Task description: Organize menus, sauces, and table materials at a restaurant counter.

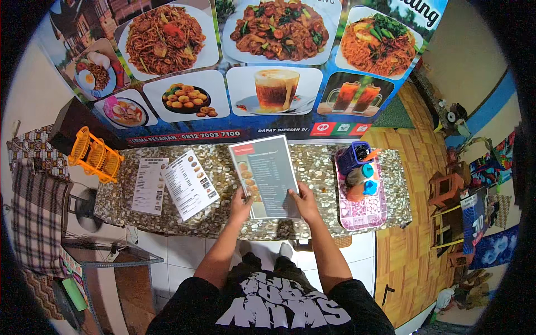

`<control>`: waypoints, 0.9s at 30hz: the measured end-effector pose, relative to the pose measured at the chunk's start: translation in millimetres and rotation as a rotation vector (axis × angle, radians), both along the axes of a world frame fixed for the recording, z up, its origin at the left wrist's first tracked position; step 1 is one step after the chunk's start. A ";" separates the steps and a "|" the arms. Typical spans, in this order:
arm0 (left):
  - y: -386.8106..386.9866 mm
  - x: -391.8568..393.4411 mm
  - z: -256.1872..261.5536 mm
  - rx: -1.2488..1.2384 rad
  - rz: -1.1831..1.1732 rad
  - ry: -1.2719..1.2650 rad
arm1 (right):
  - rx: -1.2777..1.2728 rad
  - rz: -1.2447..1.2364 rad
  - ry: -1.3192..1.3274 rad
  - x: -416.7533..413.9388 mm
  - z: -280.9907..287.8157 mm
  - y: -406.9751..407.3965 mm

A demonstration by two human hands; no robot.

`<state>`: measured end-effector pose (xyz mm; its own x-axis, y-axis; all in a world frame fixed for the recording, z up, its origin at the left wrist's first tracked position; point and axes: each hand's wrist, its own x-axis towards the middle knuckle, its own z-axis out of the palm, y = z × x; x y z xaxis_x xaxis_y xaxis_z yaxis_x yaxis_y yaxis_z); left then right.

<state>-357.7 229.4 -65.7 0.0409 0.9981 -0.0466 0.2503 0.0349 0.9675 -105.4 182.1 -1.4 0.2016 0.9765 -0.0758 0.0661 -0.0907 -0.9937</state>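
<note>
Both of my hands hold a laminated menu card (272, 180), dark grey with food pictures down its left side, above the pebble-patterned counter. My left hand (241, 204) grips its lower left edge. On the lower right edge is my right hand (305, 202), its thumb on the front of the card. Left of the card, two white printed menu sheets lie on the counter, an upright one (148, 186) and a slanted one (190, 184), close side by side.
A pink patterned tray (362, 220) at the counter's right carries a blue basket (354, 157) and capped containers (360, 180). An orange plastic rack (95, 155) stands at the left end. A large food banner (272, 121) rises along the far edge. A fan (88, 209) is at far left.
</note>
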 end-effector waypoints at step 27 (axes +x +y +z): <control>-28.0 -4.5 44.2 0.234 0.004 0.371 | 0.079 -0.216 -0.503 -10.6 -35.1 -34.9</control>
<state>-362.2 201.3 -21.5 0.0598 0.9836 0.1701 0.5829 -0.1727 0.7939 -116.0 147.2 -36.5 0.3904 0.9078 0.1532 0.5230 -0.0817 -0.8484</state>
